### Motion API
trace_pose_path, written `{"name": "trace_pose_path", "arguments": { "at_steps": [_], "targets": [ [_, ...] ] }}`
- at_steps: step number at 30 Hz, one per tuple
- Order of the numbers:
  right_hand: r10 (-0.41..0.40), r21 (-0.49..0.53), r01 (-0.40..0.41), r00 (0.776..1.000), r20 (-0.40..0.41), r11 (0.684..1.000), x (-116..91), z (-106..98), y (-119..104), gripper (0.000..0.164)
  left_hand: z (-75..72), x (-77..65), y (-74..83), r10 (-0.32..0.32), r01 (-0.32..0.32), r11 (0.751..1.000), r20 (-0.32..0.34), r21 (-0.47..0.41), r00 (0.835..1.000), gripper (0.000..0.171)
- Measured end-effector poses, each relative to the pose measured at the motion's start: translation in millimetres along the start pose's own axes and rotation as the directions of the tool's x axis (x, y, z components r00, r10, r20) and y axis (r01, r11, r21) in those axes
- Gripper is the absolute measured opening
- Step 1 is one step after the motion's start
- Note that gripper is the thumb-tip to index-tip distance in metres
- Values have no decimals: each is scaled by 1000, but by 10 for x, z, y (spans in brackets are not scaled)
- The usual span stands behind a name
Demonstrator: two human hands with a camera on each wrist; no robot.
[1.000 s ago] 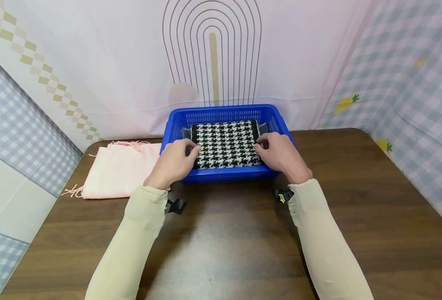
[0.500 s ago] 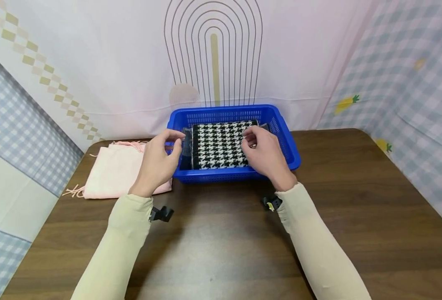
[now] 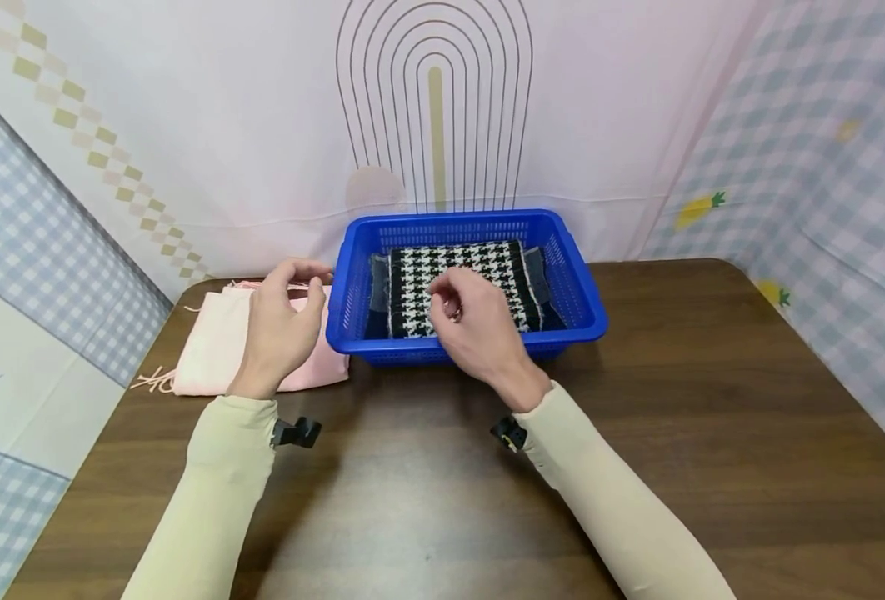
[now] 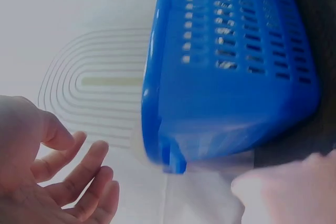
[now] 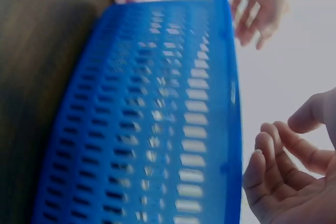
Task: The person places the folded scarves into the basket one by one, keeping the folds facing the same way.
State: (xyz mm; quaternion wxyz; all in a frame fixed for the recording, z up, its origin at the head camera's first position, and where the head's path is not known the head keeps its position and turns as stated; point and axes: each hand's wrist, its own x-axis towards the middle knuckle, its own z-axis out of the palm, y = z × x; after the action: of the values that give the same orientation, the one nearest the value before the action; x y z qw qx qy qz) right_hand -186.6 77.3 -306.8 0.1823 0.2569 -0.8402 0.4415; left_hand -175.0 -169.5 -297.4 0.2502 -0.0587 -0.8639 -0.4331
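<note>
In the head view a blue plastic basket (image 3: 472,346) stands at the back of the table. A folded black-and-white houndstooth cloth (image 3: 480,258) lies inside it, on top of dark folded fabric (image 3: 536,275). My left hand (image 3: 281,329) hovers over the folded pink cloth (image 3: 206,350) left of the basket, its fingers loosely bent and holding nothing. My right hand (image 3: 476,325) is above the basket's front rim, hiding part of the houndstooth cloth. The right wrist view shows the right hand's fingers (image 5: 283,182) loosely curled, with nothing between them, beside the basket wall.
The brown wooden table (image 3: 712,417) reaches toward me and to the right. A patterned cloth backdrop (image 3: 600,125) hangs behind the basket, with checked cloth panels (image 3: 825,150) at the sides. Tassels (image 3: 159,380) stick out from the pink cloth's left edge.
Both hands have left the sides of the houndstooth cloth and moved left. The left hand is now over the pink cloth, the right over the basket's front. The houndstooth cloth stays in the basket.
</note>
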Motion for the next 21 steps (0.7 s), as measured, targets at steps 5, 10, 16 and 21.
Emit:
{"name": "trace_pose_path", "arguments": {
  "at_steps": [5, 10, 16, 21],
  "targets": [
    [-78, 6, 78, 996, 33, 997, -41, 145, -102, 14, -114, 29, -75, -47, 48, 999, -47, 23, 998, 23],
    [-82, 46, 79, 994, 67, 996, -51, 273, -205, 12, -208, 52, -179, -73, 76, 993, -34, 90, 997, 24],
    [-60, 95, 49, 991, 123, 994, -68, 420, -323, 13, -302, 61, -292, -142, 136, 975, 19, 174, 990, 27],
    [-19, 140, -4, 986, 165, 990, -80, 518, -416, 19, -354, 68, -397, -222, 208, 957, 51, 200, 974, 34]
  ]
}}
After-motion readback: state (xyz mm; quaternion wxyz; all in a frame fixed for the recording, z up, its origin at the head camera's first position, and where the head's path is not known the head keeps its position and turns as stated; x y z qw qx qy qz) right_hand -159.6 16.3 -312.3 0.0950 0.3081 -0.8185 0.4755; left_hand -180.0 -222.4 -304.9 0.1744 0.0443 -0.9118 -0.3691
